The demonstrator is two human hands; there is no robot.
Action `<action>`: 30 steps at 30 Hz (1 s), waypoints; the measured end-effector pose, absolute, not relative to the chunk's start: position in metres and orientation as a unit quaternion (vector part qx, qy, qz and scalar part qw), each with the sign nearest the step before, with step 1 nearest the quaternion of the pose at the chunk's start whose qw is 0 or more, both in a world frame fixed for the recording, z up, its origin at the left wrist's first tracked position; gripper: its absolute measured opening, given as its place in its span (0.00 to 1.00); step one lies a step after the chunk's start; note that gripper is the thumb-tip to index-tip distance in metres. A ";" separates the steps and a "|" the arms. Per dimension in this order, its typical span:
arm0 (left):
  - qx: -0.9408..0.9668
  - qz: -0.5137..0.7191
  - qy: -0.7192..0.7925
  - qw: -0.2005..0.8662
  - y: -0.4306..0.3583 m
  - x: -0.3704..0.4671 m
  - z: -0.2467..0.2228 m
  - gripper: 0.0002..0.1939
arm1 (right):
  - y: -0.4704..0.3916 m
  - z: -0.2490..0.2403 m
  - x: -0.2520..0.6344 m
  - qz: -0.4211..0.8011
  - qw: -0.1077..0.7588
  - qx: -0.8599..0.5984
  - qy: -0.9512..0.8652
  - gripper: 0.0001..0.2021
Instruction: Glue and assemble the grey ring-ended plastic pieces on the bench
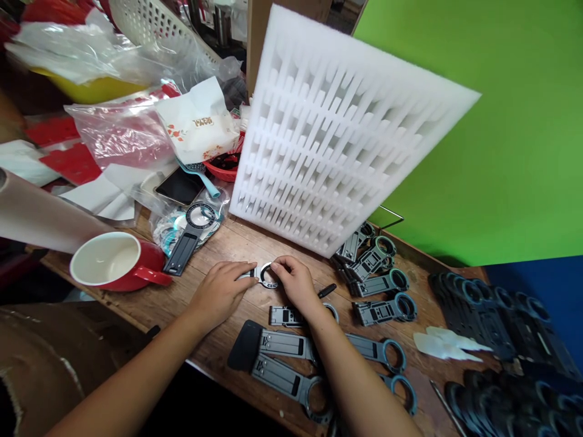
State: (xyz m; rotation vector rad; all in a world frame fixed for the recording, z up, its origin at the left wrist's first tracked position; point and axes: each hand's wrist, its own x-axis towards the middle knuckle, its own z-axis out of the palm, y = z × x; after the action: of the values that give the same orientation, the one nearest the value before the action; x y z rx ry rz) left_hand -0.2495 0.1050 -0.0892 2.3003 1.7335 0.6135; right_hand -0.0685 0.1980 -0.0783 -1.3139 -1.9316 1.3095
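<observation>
A grey bracket with a round ring [261,271] at one end lies between my hands over the wooden table. My left hand [224,291] is closed on its flat arm, with the thumb on the near side and the fingers along the far side. My right hand [294,280] has its fingertips pinched at the ring's right rim; whether a small piece is under them is hidden. Just right of my right hand lies a black-handled tool [327,291]. A similar bracket [283,315] sits partly beneath my right wrist.
A white foam rack [319,139] with slots stands tilted behind. More ring brackets [382,308] lie at right, near white squeeze bottles [444,345]. To the left are a red mug [109,264], a bracket [184,246] on a plastic bag, and a phone [180,187].
</observation>
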 end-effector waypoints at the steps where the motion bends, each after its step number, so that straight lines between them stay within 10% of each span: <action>1: 0.778 0.207 0.585 0.098 0.105 -0.249 -0.089 0.14 | 0.198 -0.079 -0.069 0.473 0.232 -0.478 -0.703 0.08; 30: 0.772 0.224 0.586 0.103 0.105 -0.249 -0.086 0.15 | 0.196 -0.079 -0.070 0.461 0.219 -0.481 -0.713 0.09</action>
State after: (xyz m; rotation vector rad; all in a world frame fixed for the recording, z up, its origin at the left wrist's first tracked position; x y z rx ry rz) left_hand -0.2488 0.1050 -0.0864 2.2777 1.7283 0.6596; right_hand -0.0698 0.1963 -0.0787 -1.3297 -1.9727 1.2754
